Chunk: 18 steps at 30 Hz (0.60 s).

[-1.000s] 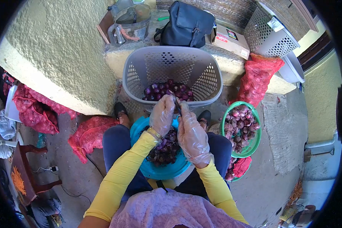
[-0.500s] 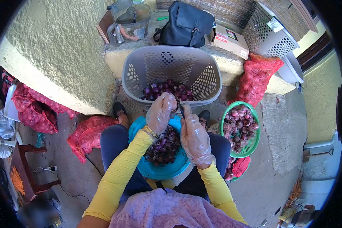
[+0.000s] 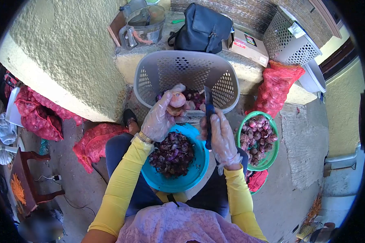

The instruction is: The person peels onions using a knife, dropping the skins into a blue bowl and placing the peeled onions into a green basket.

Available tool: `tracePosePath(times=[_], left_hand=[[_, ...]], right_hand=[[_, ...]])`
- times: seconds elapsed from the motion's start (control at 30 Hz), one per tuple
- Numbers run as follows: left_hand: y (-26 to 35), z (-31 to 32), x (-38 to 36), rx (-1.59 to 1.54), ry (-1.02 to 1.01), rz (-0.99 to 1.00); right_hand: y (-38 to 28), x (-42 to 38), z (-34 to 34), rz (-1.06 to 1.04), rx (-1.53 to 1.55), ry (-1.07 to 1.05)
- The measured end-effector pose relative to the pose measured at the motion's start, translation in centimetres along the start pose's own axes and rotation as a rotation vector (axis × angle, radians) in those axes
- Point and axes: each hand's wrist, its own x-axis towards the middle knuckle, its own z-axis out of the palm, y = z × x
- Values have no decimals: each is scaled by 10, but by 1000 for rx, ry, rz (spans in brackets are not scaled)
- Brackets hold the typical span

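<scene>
My left hand [image 3: 160, 119], in a clear plastic glove, has its fingers closed around an onion [image 3: 177, 99] with pale pinkish skin. Gloved likewise, my right hand [image 3: 223, 139] grips a knife [image 3: 209, 121] by its dark blue handle, blade pointing up and away from me. The blade is a short way right of the onion, apart from it. Below both hands a blue basin [image 3: 203, 162] between my knees holds a heap of dark onion peels [image 3: 172, 156]. Just beyond them stands a grey perforated basket [image 3: 148, 62] with purple onions [image 3: 195, 96] at its bottom, partly hidden by my hands.
To the right a green basket [image 3: 275, 152] holds unpeeled onions, with a red mesh sack [image 3: 278, 87] behind it. Another red sack [image 3: 97, 139] lies at left, near a wooden stool [image 3: 31, 178]. A black bag [image 3: 200, 30] and a carton [image 3: 249, 46] sit on the ledge.
My hands have moved apart. The knife now stands upright at right, and the onion shows in my left hand. The basin appears slightly further right.
</scene>
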Motion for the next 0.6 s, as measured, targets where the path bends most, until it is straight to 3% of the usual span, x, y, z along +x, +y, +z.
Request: tracePosePath(times=[0.13, 0.23, 0.37, 0.6], left_hand=[[0, -9, 6, -42, 21, 72], [1, -11, 4, 1, 30, 89], [5, -14, 3, 158, -33, 99], [-7, -7, 4, -7, -30, 28]], right_hand=[[-15, 32, -1, 142, -132, -127], [-12, 54, 0, 222, 43, -199], [23, 58, -3, 62, -56, -141], [33, 45, 22, -18, 128, -111]])
